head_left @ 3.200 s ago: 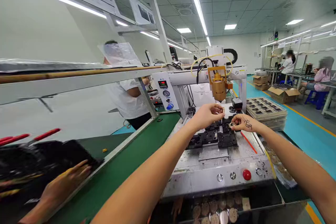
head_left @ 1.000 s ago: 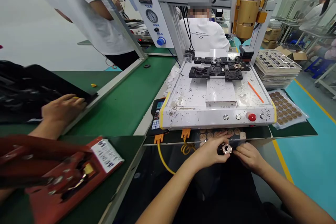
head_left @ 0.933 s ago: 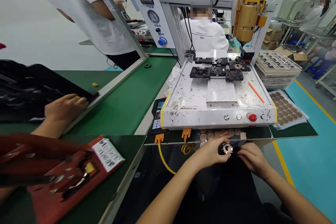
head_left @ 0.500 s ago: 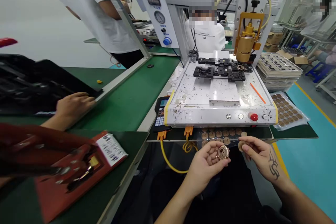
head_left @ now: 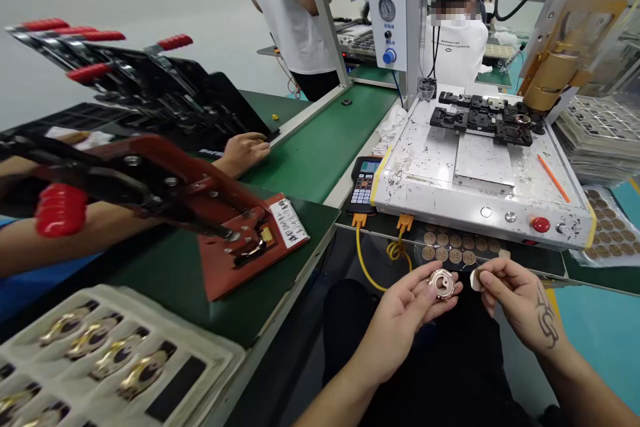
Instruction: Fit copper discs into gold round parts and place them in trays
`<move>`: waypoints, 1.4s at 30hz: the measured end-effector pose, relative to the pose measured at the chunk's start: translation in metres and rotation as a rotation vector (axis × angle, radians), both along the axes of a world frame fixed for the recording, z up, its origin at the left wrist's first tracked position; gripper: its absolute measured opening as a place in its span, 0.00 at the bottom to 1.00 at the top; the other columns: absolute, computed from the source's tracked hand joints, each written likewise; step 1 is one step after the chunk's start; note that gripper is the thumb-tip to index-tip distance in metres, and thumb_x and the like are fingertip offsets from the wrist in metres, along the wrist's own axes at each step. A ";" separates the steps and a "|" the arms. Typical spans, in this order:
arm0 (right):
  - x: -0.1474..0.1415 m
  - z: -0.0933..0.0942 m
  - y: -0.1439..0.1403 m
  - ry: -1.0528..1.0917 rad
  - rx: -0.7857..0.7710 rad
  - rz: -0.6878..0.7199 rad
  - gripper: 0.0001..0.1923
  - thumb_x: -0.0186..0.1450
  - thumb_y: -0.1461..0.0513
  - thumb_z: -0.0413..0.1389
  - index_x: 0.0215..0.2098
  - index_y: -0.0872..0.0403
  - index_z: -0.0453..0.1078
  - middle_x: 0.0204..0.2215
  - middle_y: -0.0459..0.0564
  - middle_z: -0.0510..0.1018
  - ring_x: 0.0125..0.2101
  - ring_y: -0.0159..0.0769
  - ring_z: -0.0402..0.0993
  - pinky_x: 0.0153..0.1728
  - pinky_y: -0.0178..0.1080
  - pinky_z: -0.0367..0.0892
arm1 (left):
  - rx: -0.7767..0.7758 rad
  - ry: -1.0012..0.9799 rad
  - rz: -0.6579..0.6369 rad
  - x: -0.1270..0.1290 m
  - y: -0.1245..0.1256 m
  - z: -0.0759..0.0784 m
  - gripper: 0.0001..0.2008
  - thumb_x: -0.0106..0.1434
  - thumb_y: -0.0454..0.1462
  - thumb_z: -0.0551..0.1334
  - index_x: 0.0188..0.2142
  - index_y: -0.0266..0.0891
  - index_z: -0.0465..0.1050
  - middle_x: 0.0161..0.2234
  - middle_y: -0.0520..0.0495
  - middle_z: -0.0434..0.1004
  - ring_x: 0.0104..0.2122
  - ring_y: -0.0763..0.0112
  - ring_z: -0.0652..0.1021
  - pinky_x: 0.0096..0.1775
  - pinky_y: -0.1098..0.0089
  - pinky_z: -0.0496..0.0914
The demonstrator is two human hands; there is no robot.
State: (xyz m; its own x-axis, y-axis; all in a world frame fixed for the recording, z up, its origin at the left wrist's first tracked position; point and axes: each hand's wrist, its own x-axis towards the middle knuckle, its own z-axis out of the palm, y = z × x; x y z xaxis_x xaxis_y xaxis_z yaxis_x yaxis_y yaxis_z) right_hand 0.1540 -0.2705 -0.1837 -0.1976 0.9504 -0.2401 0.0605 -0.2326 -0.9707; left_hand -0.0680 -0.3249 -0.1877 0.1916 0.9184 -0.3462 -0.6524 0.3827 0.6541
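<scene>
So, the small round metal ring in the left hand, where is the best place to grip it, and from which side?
Best by its outer rim. The round metal ring lies face-up on the fingertips of the left hand, so its right edge is free. The right hand could probably pinch that edge from the right; the open centre looks harder to grip.

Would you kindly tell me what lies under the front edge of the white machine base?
Under the white machine base lies a clear sheet of round brown discs, beside orange cable plugs. How far the sheet runs beneath is hidden.
</scene>
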 end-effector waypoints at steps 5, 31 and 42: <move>0.008 -0.006 -0.004 0.075 -0.121 0.072 0.18 0.71 0.47 0.68 0.35 0.50 0.72 0.20 0.41 0.75 0.19 0.34 0.69 0.22 0.38 0.63 | 0.043 0.026 -0.005 -0.003 -0.006 0.003 0.26 0.69 0.47 0.74 0.63 0.40 0.79 0.57 0.35 0.86 0.59 0.43 0.84 0.64 0.44 0.76; 0.003 0.009 -0.002 0.082 -0.090 0.249 0.19 0.76 0.48 0.62 0.34 0.50 0.69 0.28 0.42 0.72 0.27 0.33 0.63 0.32 0.39 0.58 | 0.052 -0.016 -0.003 -0.006 -0.010 0.005 0.22 0.71 0.45 0.73 0.62 0.43 0.82 0.56 0.36 0.87 0.60 0.43 0.83 0.64 0.44 0.76; 0.011 0.002 -0.004 0.055 -0.021 0.215 0.17 0.78 0.49 0.60 0.35 0.49 0.68 0.29 0.42 0.71 0.30 0.35 0.63 0.34 0.40 0.58 | 0.082 0.007 0.008 -0.006 -0.013 0.010 0.22 0.72 0.44 0.72 0.62 0.42 0.82 0.56 0.36 0.88 0.59 0.45 0.84 0.62 0.48 0.79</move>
